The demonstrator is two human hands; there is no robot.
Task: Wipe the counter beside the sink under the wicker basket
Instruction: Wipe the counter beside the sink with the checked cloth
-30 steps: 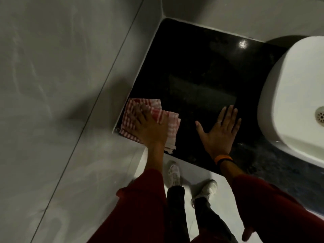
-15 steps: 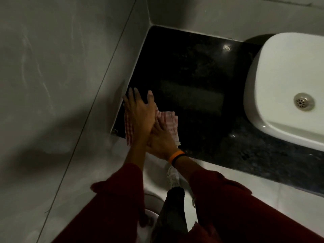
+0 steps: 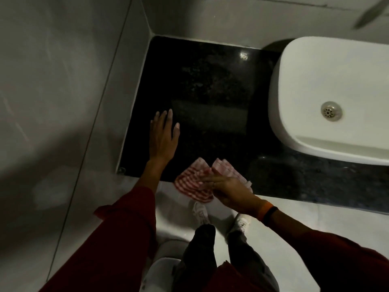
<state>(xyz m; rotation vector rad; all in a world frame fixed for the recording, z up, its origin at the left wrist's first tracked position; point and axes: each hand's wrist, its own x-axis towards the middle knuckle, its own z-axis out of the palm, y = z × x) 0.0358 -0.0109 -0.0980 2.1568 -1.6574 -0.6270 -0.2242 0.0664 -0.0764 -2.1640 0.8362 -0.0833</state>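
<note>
The black speckled counter (image 3: 210, 85) fills the corner left of the white sink (image 3: 336, 98). A red-and-white checked cloth (image 3: 195, 182) hangs bunched over the counter's front edge, and my right hand (image 3: 229, 191) grips it there. My left hand (image 3: 163, 135) lies flat on the counter near the left wall, fingers spread, holding nothing. No wicker basket is in view.
Grey tiled walls (image 3: 63, 102) bound the counter on the left and at the back. The sink's drain (image 3: 331, 111) shows at the right. Below the counter edge are a pale floor (image 3: 294, 220), my shoes and a white rounded object (image 3: 160, 268).
The cloth has passed from under my left hand into my right hand and moved to the counter's front edge. My left hand has come off the cloth and rests bare on the counter.
</note>
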